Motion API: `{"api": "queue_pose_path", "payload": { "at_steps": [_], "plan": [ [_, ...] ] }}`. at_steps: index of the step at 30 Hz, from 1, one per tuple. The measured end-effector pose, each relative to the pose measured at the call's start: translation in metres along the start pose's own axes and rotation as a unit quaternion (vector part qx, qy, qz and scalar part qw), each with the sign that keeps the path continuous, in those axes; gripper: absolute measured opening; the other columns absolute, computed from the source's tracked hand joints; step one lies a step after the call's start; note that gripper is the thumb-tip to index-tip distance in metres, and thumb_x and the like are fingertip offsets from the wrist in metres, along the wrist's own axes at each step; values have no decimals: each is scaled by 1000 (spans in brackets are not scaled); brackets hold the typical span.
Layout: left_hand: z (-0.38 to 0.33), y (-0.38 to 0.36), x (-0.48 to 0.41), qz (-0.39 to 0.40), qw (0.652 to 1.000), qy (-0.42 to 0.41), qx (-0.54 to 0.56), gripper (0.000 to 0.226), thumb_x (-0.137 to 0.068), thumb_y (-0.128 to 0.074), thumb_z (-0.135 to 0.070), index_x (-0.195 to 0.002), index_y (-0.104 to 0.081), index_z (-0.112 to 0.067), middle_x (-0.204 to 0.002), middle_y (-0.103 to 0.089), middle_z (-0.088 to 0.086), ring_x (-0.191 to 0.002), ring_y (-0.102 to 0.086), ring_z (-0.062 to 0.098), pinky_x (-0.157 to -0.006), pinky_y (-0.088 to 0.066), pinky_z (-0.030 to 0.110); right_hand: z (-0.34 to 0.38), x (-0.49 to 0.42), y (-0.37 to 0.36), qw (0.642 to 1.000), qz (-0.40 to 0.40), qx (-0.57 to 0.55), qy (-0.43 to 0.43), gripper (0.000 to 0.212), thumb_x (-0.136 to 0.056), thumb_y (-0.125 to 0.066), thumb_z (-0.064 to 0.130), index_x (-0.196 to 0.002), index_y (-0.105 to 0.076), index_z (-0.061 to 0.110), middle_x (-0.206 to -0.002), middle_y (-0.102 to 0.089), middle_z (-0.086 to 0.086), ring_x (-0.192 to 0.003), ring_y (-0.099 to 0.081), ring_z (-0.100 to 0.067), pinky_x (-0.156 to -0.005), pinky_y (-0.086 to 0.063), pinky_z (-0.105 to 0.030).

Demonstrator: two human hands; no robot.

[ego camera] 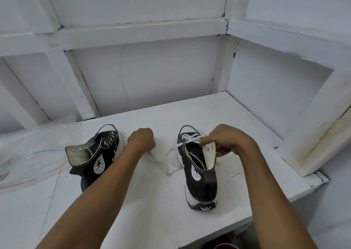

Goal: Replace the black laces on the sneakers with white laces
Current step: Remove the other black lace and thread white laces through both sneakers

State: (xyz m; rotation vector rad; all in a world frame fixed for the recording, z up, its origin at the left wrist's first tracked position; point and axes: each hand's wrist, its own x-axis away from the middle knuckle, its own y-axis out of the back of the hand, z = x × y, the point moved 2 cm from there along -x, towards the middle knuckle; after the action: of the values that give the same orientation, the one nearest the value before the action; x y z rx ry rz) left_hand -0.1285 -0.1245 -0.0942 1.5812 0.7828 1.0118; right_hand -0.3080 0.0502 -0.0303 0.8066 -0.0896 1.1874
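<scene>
- Head view, the only one I have: both sneakers stand on the white tabletop [152, 201], toes pointing away from me and well apart.
- The left sneaker [98, 153] shows bare eyelets along its opening and its collar is splayed wide. I see no lace in it, black or white, so I judge the old lace is out and the new one not yet started.
- A dark flap sticks out at that sneaker's near side. I cannot tell whether it is the tongue or something else, and I cannot find any black laces lying about.
- The right sneaker [199, 169] carries a white lace [190, 139] crossed through its lower eyelets near the toe. The upper eyelets on the raised flap look unthreaded.
- My left hand [141, 139] sits between the sneakers with its fingers [147, 134] curled tight. The lace's slack trails from beneath it across the tabletop, so I take it to be gripping that end.
- My right hand [226, 140] pinches the right sneaker's upper eyelet flap. Whether a lace tip is also caught there, I cannot tell.
- A plastic bag [28, 153] lies at the far left.
- My judgement: under halfway, with the right sneaker's upper rows and the whole left sneaker left.
</scene>
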Motion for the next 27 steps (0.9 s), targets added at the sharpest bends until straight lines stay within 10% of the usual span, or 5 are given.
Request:
{"api": "queue_pose_path", "payload": {
  "at_steps": [8,14,20,27],
  "plan": [
    [-6,3,-2,-45,919,-106,376,19,-93,-55,-6,-84,-63,-21,-86,-70,4,-65,-68,12,-52,-47,19,0,11,-4,998,-32,-50,-21,23,-85,-70,15,-65,-60,7,-44,-54,2,-37,-52,-9,-52,-48,-24],
    [1,5,1,-97,980,-136,112,27,-93,-58,-16,-120,-62,-16,-124,-55,7,-115,-53,27,-91,-43,35,-2,17,-10,994,-67,-79,-32,25,-84,-72,15,-64,-59,7,-47,-54,0,-43,-52,-12,-52,-48,-24],
    [3,8,22,11,971,-237,43,31,-85,-48,-4,-100,-69,-21,-102,-63,-4,-94,-56,18,-80,-49,30,-3,17,-14,990,-80,-110,-39,19,-81,-75,15,-72,-63,4,-64,-58,-8,-54,-55,-17,-44,-48,-19],
    [-9,-7,27,35,946,-322,-17,27,-95,-56,-14,-120,-63,-23,-119,-59,-1,-105,-54,17,-83,-41,26,-4,14,-12,990,-82,-104,-44,16,-80,-72,9,-69,-62,3,-58,-55,-7,-46,-54,-15,-42,-47,-19]
  ]
}}
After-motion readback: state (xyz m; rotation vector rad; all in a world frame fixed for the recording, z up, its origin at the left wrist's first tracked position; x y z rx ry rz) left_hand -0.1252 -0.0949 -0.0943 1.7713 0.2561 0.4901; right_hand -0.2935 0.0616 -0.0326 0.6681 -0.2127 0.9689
